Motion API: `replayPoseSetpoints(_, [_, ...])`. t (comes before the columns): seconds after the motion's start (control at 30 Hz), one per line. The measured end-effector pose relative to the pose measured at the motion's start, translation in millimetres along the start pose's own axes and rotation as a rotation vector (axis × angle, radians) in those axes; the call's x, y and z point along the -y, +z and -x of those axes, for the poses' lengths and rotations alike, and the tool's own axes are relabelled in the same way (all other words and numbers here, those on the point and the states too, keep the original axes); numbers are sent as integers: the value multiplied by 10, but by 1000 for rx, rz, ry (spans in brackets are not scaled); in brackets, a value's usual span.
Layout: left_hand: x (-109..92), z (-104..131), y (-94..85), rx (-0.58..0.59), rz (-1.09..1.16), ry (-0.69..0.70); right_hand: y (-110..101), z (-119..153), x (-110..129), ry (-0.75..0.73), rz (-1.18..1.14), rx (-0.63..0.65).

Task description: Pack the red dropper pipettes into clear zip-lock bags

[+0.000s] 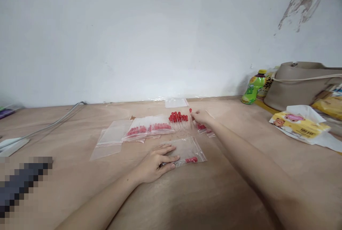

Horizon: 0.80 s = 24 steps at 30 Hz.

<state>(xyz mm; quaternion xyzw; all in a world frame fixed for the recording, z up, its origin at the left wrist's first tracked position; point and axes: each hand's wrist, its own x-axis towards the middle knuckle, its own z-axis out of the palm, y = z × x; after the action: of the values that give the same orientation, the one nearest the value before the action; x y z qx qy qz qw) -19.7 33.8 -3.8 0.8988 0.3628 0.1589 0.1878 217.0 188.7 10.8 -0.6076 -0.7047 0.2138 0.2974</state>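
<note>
My left hand [157, 163] lies with fingers apart on a clear zip bag [184, 148], pressing its left part against the table. Inside that bag, near its lower right edge, is a red-topped dropper [191, 160]. My right hand [201, 116] pinches another red-topped dropper [190, 110] just right of a pile of loose droppers [177, 116] with red tops and thin clear stems. Filled bags [149, 128] with red tops showing overlap left of the pile. More red tops in bags [202, 127] lie partly hidden beneath my right wrist.
Flat clear bags [110, 134] lie at the left, another bag [176, 103] near the wall. A grey cable [61, 118] and pixelated dark object [22, 182] are farther left. At right stand a green bottle [252, 87], a beige handbag [294, 84] and a yellow-white packet [301, 125].
</note>
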Motion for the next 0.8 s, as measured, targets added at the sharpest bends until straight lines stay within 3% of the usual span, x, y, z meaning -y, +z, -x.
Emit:
replayPoseSetpoints(0.2, [-2,-1,-3,1,-7,-5,-153,359,-209,-39,-55,126])
replayPoseSetpoints(0.33, [-4,-2,0,-6,4,-5,-51,408,-125,-134,49,62])
replayPoseSetpoints(0.53, [-2,1,11,-15,29,-6,279,240,271,-292,128,-51])
replayPoseSetpoints(0.8, [-9,3,17,-15,-4,0,566,-277,479,-214,160,-91])
